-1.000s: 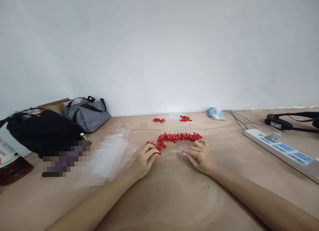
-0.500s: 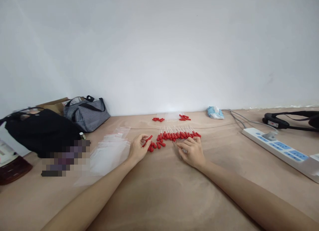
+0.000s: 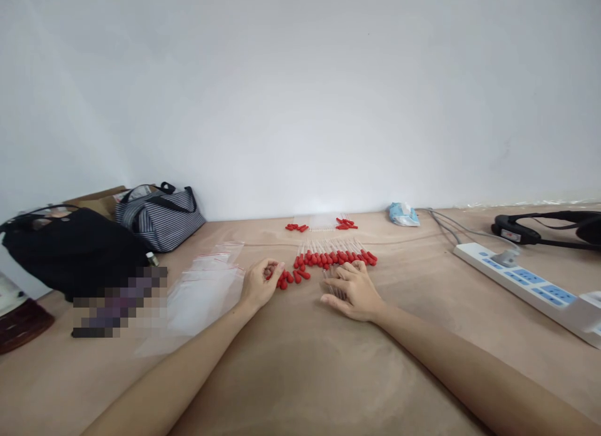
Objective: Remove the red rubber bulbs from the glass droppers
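A row of clear droppers with red rubber bulbs [image 3: 335, 258] lies across the middle of the tan table [image 3: 300, 361]. Several loose red bulbs [image 3: 293, 275] are scattered just left of the row. My left hand [image 3: 260, 282] is turned palm up beside them, fingers curled round a red bulb. My right hand [image 3: 353, 290] lies palm down on a bunch of clear glass tubes [image 3: 334, 279] below the row, fingers pressed together over them. Two more small heaps of red bulbs [image 3: 345, 223] lie near the wall.
Clear zip bags [image 3: 206, 285] are spread at the left. A black bag [image 3: 70, 248] and a striped bag [image 3: 157, 213] stand at the far left. A white power strip [image 3: 526, 282], black headset [image 3: 539, 229] and blue tissue pack [image 3: 402, 214] are at the right.
My left hand lifted a red bulb off the loose pile and turned palm up. My right hand slid slightly left and nearer over the glass tubes.
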### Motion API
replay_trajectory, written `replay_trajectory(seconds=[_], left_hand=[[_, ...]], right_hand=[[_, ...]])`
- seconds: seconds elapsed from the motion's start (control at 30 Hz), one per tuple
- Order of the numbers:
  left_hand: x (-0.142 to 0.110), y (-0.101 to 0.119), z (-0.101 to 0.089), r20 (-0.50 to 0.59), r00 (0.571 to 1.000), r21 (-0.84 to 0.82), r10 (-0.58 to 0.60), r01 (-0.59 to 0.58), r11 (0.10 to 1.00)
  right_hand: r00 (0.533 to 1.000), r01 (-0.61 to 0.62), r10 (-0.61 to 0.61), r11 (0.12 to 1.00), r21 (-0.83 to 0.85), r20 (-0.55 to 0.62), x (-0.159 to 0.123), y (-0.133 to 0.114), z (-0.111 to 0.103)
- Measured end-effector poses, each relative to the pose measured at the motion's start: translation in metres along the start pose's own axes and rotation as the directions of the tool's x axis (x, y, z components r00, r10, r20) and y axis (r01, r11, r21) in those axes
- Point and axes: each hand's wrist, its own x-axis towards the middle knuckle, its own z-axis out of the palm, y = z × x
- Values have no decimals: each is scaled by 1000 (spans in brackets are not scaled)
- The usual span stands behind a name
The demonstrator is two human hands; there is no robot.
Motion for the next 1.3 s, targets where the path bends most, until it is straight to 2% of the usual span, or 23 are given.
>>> replay_trajectory(seconds=[0.13,0.27,0.4,0.6,0.77,0.83,0.93,1.03,1.1,1.2,1.3], left_hand=[[7,-3,-3,-13,1000,45,-28,29,999],[19,5,-3,75,997,113,-2,-6,994],[36,20,9,155,988,183,-8,-21,983],[53,32,28,222,972,239,-80,25,971],[56,35,28,227,965,233,-135,81,969],[55,36,23,198,969,228,-147,100,969],[47,38,10,116,986,208,-122,96,973],[28,36,-4,52,997,167,-62,53,985],[11,32,-9,41,999,83,32,-35,996],[-13,24,-12,29,983,-59,179,-177,982],[-26,18,-11,35,975,-134,221,-215,967]], right_hand=[[983,-132,132,991,10,-124,-4,6,-1],[956,-206,203,978,3,-212,-11,15,-5],[945,-230,231,973,30,-231,-18,24,-11],[931,-282,280,959,26,-233,-20,29,-14],[935,-278,280,960,42,-216,-18,25,-15],[956,-226,234,972,67,-177,-18,19,-17],[998,-55,57,993,104,-16,-15,8,-17],[988,77,-88,993,91,124,-9,-5,-14],[979,90,-100,994,61,179,-4,-11,-10],[975,42,-49,999,34,218,5,-15,-3],[980,-19,9,999,47,197,10,-14,3]])
